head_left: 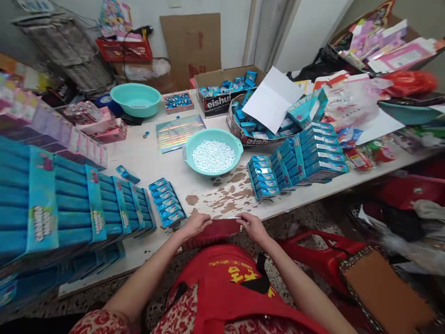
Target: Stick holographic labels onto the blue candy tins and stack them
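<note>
At the near edge of the table, my left hand (196,226) and my right hand (253,227) pinch opposite ends of a dark red, shiny flat piece (219,228) with a thin pale upper edge. I cannot make out its exact kind. Left of my left hand lies a tray of small blue boxes (167,202). Beyond my hands stands a turquoise basin (212,152) filled with small pale pellets. To its right are further trays of blue boxes (264,177), some stacked high.
Tall stacks of blue display boxes (43,199) line the left side. Shiny sheets (180,133), another turquoise basin (136,100) and a carton of blue packs (222,104) stand farther back. A white folded sheet (273,99) covers part of another carton. At right is a red chair (320,253).
</note>
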The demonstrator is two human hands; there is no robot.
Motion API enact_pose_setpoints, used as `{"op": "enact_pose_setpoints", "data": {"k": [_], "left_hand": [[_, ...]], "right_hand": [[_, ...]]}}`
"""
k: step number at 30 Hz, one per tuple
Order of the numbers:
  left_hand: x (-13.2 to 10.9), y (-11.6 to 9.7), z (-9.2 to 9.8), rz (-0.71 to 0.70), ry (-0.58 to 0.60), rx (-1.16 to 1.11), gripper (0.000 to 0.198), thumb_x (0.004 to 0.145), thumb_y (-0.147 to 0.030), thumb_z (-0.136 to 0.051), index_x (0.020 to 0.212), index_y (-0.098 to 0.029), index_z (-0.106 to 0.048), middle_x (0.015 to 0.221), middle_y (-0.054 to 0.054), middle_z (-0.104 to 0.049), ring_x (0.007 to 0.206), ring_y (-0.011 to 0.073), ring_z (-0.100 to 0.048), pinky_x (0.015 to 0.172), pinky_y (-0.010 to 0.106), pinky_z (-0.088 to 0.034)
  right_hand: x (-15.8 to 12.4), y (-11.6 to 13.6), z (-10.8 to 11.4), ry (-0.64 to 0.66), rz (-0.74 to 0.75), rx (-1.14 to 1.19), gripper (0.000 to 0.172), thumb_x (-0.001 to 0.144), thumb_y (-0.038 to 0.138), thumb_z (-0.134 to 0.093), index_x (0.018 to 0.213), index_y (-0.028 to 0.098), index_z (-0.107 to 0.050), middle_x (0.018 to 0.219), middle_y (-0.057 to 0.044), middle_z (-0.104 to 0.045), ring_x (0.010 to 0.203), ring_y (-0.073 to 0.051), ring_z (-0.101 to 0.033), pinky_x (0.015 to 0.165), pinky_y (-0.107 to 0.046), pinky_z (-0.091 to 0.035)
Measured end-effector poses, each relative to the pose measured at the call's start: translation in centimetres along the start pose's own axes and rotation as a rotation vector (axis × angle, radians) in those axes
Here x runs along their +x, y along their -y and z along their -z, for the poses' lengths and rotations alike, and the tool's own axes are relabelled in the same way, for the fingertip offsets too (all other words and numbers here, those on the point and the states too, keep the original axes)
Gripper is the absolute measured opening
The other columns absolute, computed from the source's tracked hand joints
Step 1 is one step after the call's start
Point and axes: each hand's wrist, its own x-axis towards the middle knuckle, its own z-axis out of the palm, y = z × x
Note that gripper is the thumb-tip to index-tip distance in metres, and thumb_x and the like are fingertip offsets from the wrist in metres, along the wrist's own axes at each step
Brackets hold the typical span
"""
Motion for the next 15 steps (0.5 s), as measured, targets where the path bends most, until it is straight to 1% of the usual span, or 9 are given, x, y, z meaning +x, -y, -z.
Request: {"op": "enact_pose_setpoints", "data": {"k": [3,6,7,8,10,12,13,14,15], "left_hand": [[2.4,-0.3,1.0,0.011,0.075,-0.035,0.035,0.090,-0.038,-0.037,0.079,-0.016,-0.063,0.072,0.003,-0.062,0.069,0.0145,-0.052,0.064,0.022,-0.033],[4.7,-1.5,1.8,-0.024,0.094,-0.080,0.034,0.086,-0.042,-0.043,0.098,-0.018,-0.063,0.082,0.004,-0.065,0.075,0.0165,-0.056,0.065,0.023,-0.035],[5.4,-2.0,2.1,-0.045,0.108,-0.080,0.034,0.085,-0.041,-0.045,0.102,-0.018,-0.063,0.085,0.004,-0.066,0.076,0.0173,-0.056,0.065,0.023,-0.035],[6.1,-2.5,2.2,-0.062,0.130,-0.071,0.032,0.084,-0.039,-0.047,0.103,-0.019,-0.063,0.085,0.004,-0.066,0.077,0.0181,-0.057,0.066,0.024,-0.036],[7.3,-3.3,2.5,-0.081,0.175,-0.054,0.028,0.083,-0.035,-0.048,0.098,-0.018,-0.064,0.085,0.005,-0.066,0.079,0.0196,-0.058,0.067,0.025,-0.037],[8.6,-3.6,2.6,-0.073,0.167,-0.102,0.029,0.082,-0.037,-0.049,0.099,-0.018,-0.064,0.089,0.006,-0.067,0.083,0.0209,-0.059,0.071,0.026,-0.040],[9.4,-3.7,2.6,-0.059,0.139,-0.159,0.032,0.081,-0.039,-0.051,0.102,-0.018,-0.063,0.092,0.006,-0.067,0.086,0.0215,-0.059,0.074,0.027,-0.041],[10.2,-3.8,2.7,-0.033,0.100,-0.239,0.036,0.079,-0.041,-0.053,0.105,-0.017,-0.062,0.094,0.007,-0.066,0.088,0.0220,-0.059,0.077,0.028,-0.042],[11.1,-3.9,2.8,0.011,0.051,-0.345,0.040,0.077,-0.042,-0.056,0.108,-0.016,-0.060,0.097,0.008,-0.066,0.090,0.0222,-0.059,0.079,0.029,-0.042]], "right_hand": [[1.5,-0.2,0.4,-0.003,-0.026,-0.037,0.019,0.084,0.028,-0.051,0.075,0.019,-0.065,0.075,-0.003,-0.065,0.073,-0.017,-0.059,0.069,-0.027,-0.045],[2.2,-0.8,0.3,0.006,-0.068,-0.006,0.025,0.086,0.033,-0.048,0.071,0.020,-0.064,0.071,-0.003,-0.063,0.070,-0.016,-0.058,0.068,-0.026,-0.045],[2.2,-1.3,0.4,-0.029,-0.090,0.029,0.025,0.085,0.035,-0.048,0.073,0.020,-0.064,0.072,-0.003,-0.063,0.071,-0.017,-0.058,0.069,-0.027,-0.046],[2.1,-1.8,0.5,-0.109,-0.132,0.065,0.025,0.084,0.039,-0.049,0.078,0.019,-0.064,0.075,-0.004,-0.064,0.073,-0.017,-0.059,0.070,-0.028,-0.046],[1.7,-3.4,1.3,-0.400,-0.292,0.108,0.034,0.079,0.047,-0.054,0.092,0.017,-0.061,0.088,-0.008,-0.063,0.080,-0.020,-0.059,0.072,-0.031,-0.048],[1.3,-5.2,2.6,-0.701,-0.468,0.090,0.059,0.069,0.055,-0.062,0.109,0.013,-0.054,0.106,-0.016,-0.057,0.092,-0.025,-0.056,0.076,-0.036,-0.049],[1.4,-6.1,3.2,-0.785,-0.521,0.068,0.074,0.063,0.057,-0.065,0.117,0.011,-0.048,0.116,-0.019,-0.052,0.101,-0.028,-0.053,0.080,-0.038,-0.048],[1.6,-7.0,3.8,-0.812,-0.544,0.047,0.088,0.058,0.058,-0.068,0.125,0.009,-0.041,0.124,-0.022,-0.047,0.110,-0.031,-0.049,0.085,-0.041,-0.046],[2.0,-7.8,4.3,-0.798,-0.545,0.030,0.099,0.054,0.058,-0.071,0.131,0.007,-0.035,0.130,-0.024,-0.041,0.117,-0.033,-0.044,0.091,-0.043,-0.043]]}}
